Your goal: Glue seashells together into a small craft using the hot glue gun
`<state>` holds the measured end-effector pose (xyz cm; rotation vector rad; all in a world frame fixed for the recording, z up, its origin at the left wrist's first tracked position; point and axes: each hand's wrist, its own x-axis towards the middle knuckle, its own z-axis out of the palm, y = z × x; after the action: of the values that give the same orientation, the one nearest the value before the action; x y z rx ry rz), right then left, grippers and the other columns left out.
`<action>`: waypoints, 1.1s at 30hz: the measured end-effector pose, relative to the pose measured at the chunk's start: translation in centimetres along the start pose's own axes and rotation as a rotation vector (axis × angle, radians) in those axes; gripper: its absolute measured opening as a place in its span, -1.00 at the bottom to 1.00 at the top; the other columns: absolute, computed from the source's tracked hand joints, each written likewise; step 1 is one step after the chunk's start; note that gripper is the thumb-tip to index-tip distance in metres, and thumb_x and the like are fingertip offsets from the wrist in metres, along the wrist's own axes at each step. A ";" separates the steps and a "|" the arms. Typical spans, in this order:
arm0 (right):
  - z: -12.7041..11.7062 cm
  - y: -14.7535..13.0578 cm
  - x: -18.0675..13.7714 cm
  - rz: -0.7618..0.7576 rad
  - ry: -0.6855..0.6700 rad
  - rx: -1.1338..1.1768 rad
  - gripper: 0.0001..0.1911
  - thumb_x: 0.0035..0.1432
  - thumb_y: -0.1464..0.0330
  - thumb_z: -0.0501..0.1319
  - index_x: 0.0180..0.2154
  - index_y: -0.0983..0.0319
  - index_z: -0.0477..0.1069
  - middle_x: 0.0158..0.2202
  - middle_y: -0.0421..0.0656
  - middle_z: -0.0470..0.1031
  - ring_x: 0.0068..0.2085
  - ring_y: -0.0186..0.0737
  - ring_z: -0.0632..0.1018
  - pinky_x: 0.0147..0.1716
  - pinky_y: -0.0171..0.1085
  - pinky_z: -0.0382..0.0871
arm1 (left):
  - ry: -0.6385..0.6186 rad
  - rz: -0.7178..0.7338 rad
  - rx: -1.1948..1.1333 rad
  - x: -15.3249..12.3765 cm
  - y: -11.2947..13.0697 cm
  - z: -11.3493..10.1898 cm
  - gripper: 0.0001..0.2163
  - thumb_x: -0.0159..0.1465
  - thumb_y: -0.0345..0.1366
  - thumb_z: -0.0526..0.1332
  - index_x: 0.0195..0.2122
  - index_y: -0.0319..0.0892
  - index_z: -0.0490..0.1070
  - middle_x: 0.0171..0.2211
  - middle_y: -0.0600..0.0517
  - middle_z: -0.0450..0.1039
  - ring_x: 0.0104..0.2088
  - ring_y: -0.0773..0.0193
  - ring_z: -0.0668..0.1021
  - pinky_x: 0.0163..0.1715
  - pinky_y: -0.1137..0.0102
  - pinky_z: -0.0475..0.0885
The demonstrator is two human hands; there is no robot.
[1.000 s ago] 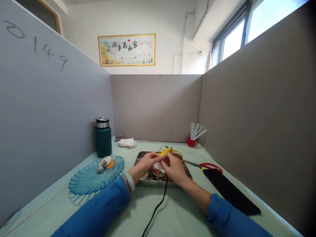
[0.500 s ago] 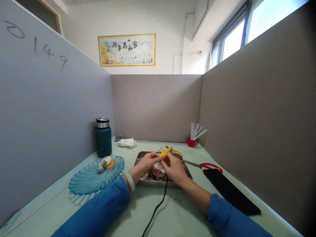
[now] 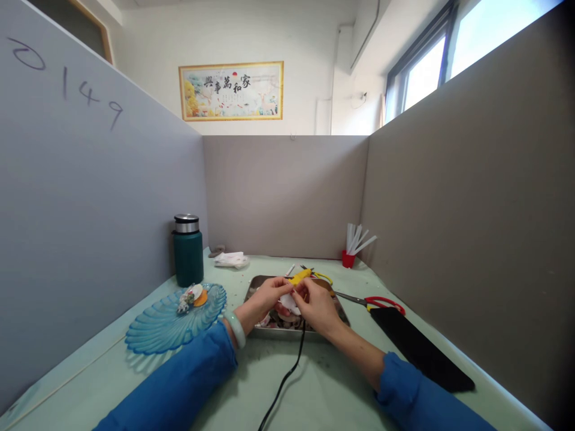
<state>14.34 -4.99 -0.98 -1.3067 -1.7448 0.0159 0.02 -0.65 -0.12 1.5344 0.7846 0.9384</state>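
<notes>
Over a metal tray (image 3: 287, 335) of shell-like pieces, my left hand (image 3: 268, 294) and my right hand (image 3: 318, 306) meet fingertip to fingertip. Both are closed in a pinch; what lies between the fingertips is too small to make out. Just below them a white piece (image 3: 291, 304) shows, and I cannot tell whether it is held or lies in the tray. Behind the fingers a yellow glue gun (image 3: 302, 276) rests at the tray's far side, partly hidden. A black cord (image 3: 287, 376) runs from the tray toward me.
On the left stand a blue shell-shaped plate (image 3: 166, 329) bearing small decorations (image 3: 193, 297) and a green bottle (image 3: 188, 257). Right of the tray lie red-handled scissors (image 3: 386, 301) and a black strip (image 3: 420, 347). A red cup (image 3: 348, 259) holds white sticks. Partitions enclose three sides.
</notes>
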 end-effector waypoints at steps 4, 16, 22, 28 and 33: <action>-0.1 -0.1 -0.1 -0.005 -0.009 0.009 -0.92 0.07 0.34 0.11 -0.44 0.21 0.29 -0.51 -0.23 0.45 -0.50 -0.31 0.43 -0.50 -0.38 0.16 | -0.003 0.004 0.007 -0.2 0.1 0.0 -0.65 0.00 -0.04 0.28 -0.43 -0.25 0.30 -0.52 0.08 0.30 -0.59 0.36 0.43 -0.64 0.41 0.44; -0.2 -0.3 -0.1 -0.005 -0.021 -0.003 -0.90 0.08 0.33 0.10 -0.43 0.21 0.29 -0.51 -0.23 0.44 -0.51 -0.32 0.42 -0.51 -0.39 0.14 | 0.001 0.008 0.044 -0.3 0.3 0.0 -0.66 0.01 -0.04 0.26 -0.43 -0.24 0.29 -0.54 0.09 0.29 -0.60 0.39 0.41 -0.68 0.46 0.41; -0.1 -0.3 -0.1 -0.010 -0.016 -0.003 -0.90 0.08 0.33 0.11 -0.44 0.21 0.29 -0.51 -0.23 0.44 -0.51 -0.32 0.41 -0.52 -0.39 0.14 | 0.013 -0.003 0.032 -0.3 0.4 0.1 -0.66 0.00 -0.05 0.28 -0.45 -0.24 0.28 -0.56 0.09 0.29 -0.59 0.37 0.41 -0.69 0.48 0.39; -0.1 -0.2 -0.1 -0.011 -0.013 0.009 -0.91 0.07 0.34 0.10 -0.43 0.21 0.30 -0.50 -0.22 0.44 -0.50 -0.32 0.42 -0.52 -0.39 0.15 | 0.015 -0.005 0.010 -0.2 0.2 0.1 -0.64 -0.03 -0.04 0.30 -0.44 -0.25 0.30 -0.56 0.10 0.29 -0.62 0.40 0.40 -0.68 0.46 0.40; -0.1 -0.3 -0.1 -0.004 -0.012 0.004 -0.91 0.08 0.34 0.10 -0.43 0.21 0.30 -0.52 -0.22 0.44 -0.51 -0.32 0.42 -0.52 -0.39 0.15 | 0.011 0.004 -0.004 -0.3 0.4 0.2 -0.64 -0.04 -0.05 0.32 -0.43 -0.26 0.32 -0.56 0.09 0.30 -0.61 0.39 0.40 -0.68 0.47 0.40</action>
<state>14.24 -5.25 -0.84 -1.3027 -1.7567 0.0254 0.04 -1.08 0.19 1.5292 0.7872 0.9516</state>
